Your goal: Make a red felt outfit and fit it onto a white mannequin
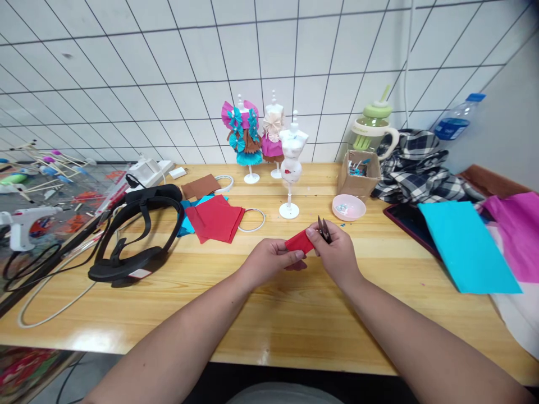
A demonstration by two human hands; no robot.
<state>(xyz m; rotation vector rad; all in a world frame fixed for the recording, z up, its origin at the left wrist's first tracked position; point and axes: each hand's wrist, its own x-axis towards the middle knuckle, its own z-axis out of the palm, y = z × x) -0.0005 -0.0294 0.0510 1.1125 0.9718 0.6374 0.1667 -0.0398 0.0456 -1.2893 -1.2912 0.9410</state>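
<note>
In front of my body, above the table, a small folded piece of red paper (300,242) is held between both hands. My left hand (273,259) is closed on its left end, thumb along the lower edge. My right hand (334,247) pinches its right corner between thumb and finger. A pair of small scissors (324,229) is also tucked in my right hand, dark blades pointing up and away; their handles are hidden in the palm. Just beyond the hands stands a white mini dress form (291,163) with a small red mark on its front.
Red paper squares (217,219) lie on the left, near a black headset (138,235) and a glue gun (27,227). Two dressed forms (242,132) stand at the back. To the right are a pink bowl (348,207), a cardboard box (357,174) and turquoise paper (469,247).
</note>
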